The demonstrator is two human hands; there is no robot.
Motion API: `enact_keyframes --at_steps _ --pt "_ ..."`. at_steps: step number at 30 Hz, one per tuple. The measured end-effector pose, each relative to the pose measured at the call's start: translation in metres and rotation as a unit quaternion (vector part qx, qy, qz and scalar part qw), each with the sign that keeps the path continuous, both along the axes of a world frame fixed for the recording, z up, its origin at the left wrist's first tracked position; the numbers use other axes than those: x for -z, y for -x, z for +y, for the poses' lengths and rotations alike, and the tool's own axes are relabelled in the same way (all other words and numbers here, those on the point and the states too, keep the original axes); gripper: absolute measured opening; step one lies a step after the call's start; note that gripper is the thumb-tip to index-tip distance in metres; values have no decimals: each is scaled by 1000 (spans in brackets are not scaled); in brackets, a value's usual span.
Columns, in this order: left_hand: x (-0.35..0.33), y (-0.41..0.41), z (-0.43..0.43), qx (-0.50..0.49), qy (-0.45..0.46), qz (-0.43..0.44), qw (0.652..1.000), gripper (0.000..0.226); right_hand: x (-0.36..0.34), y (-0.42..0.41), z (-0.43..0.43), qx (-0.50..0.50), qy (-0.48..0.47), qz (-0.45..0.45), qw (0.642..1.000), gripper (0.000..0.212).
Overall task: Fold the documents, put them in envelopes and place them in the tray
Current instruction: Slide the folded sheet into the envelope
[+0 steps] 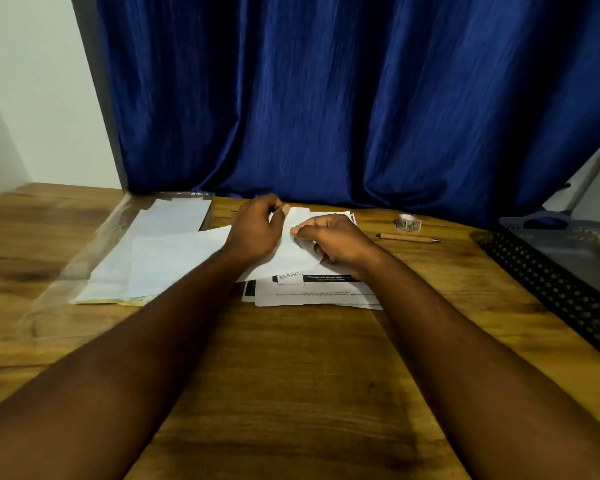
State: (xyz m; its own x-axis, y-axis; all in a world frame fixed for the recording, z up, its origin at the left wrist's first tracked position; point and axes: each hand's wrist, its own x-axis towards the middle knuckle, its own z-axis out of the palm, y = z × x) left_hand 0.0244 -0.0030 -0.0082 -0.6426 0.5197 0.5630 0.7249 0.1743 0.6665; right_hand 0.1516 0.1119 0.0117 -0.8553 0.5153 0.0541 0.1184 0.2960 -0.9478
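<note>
Two bare forearms (136,341) reach forward across the wooden table (291,393) and meet over a stack of printed documents (312,297) at its middle. The top page carries a black bar with a boxed label that looks like "CONFIDENTIAL"; the smaller lines are too blurred to read.

A clear plastic sleeve (80,258) on the left holds white envelopes (174,216), and more white sheets (167,261) spill out of it toward the hands. At the right edge stands a dark perforated tray (551,285) with something pale in its far corner, cut off by the frame.

A white sheet (284,259) lies on the stack between the hands; I cannot tell whether it is a folded document or an envelope. The left hand (257,230) pinches its far edge with curled fingers (277,206) and thumb. The right hand (333,240) pinches it just beside, lower down.

A small patterned tape roll (408,223) and a wooden pen (407,238) lie between the hands and the tray, before a blue curtain (326,98).
</note>
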Motion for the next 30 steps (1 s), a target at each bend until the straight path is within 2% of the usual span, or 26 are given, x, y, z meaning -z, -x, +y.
enact_keyframes --at_steps 6,14,16,19,25,30 --pt "0 -3 0 16 -1 4 1000 23 4 1 2 29 19 14 999 12" --pt "-1 -2 3 13 7 38 999 19 -4 -10 -2 -50 61 39 996 11" --pt "-1 1 3 15 8 53 998 19 -4 -10 -2 -56 51 25 997 18" --pt "-2 3 4 12 10 59 998 19 0 -8 2 -52 87 35 994 22" --pt "-2 3 4 7 15 57 998 19 5 -6 9 -60 41 13 997 15" --pt "1 0 4 5 6 40 999 21 7 -1 9 -34 4 11 999 24"
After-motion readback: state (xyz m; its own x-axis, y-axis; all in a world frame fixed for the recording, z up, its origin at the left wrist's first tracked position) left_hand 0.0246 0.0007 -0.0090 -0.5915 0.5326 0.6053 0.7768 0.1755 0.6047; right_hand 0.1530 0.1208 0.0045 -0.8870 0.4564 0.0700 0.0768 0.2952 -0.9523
